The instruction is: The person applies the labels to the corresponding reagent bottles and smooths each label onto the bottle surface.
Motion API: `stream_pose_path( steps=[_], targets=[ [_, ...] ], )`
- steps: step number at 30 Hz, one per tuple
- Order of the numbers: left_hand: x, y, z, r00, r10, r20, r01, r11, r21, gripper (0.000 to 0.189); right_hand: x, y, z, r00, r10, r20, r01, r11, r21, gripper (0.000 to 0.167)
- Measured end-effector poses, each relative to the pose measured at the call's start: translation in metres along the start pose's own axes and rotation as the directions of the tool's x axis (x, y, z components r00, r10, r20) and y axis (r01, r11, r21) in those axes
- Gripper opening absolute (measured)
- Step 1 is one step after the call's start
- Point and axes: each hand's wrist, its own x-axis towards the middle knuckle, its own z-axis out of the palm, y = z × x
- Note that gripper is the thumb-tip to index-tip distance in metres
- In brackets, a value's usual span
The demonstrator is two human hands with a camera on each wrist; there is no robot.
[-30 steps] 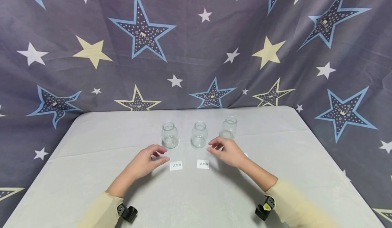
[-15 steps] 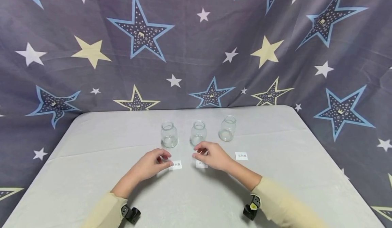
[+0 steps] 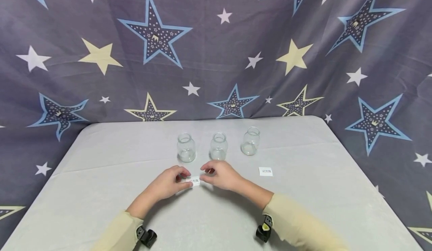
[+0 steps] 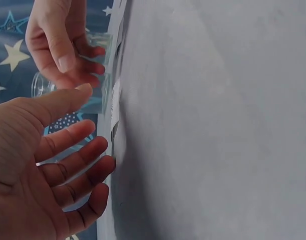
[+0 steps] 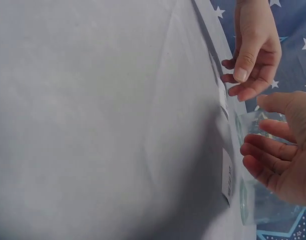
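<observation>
In the head view my left hand [image 3: 168, 183] is at the left side of a small white label [image 3: 194, 181] with handwritten characters, thumb and fingers overlapping its edge. My right hand [image 3: 223, 175] hovers at that label's right side, covering the spot of the middle label. In the right wrist view a white label [image 5: 227, 176] shows below the right hand's fingers. Both hands have loosely bent fingers and nothing between them. Behind them stand a left glass jar [image 3: 186, 148], a middle glass jar [image 3: 218, 147] and a right glass jar [image 3: 250, 141], all lidless and upright.
A third white label [image 3: 265, 171] lies in front of the right jar. The pale cloth-covered table [image 3: 297, 206] reaches back to a grey curtain [image 3: 202, 67] printed with stars. A small black camera [image 3: 147, 237] is strapped at the left wrist, another black camera [image 3: 264, 231] at the right.
My right hand has moved left, from in front of the right jar past the middle label to the left label. My left hand has shifted slightly right and down, over that label's edge.
</observation>
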Motion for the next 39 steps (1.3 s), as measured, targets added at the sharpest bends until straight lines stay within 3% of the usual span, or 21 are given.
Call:
stream_pose_path(
  steps=[6, 14, 26, 33, 39],
  targets=[
    [0.001, 0.001, 0.0, 0.999, -0.041, -0.008, 0.042, 0.997, 0.068, 0.026, 0.005, -0.006, 0.009, 0.999, 0.001, 0.037, 0.005, 0.99, -0.144, 0.028],
    [0.003, -0.001, 0.002, 0.995, -0.098, -0.01, 0.098, 0.986, 0.134, 0.025, 0.01, -0.007, 0.019, 0.997, 0.003, 0.072, 0.015, 0.966, -0.257, 0.031],
    [0.001, -0.002, 0.003, 0.993, -0.116, -0.007, 0.116, 0.984, 0.138, 0.021, 0.012, -0.007, 0.021, 0.995, 0.051, 0.082, -0.023, 0.952, -0.306, 0.032],
    [0.0, -0.004, 0.001, 0.995, -0.102, -0.008, 0.102, 0.989, 0.103, 0.019, 0.012, -0.006, 0.022, 0.996, 0.037, 0.081, -0.008, 0.946, -0.323, 0.028],
    [-0.001, -0.009, -0.002, 0.994, -0.108, -0.007, 0.107, 0.994, -0.022, 0.018, 0.011, -0.005, 0.023, 0.998, 0.035, 0.045, -0.02, 0.957, -0.288, 0.025]
  ],
)
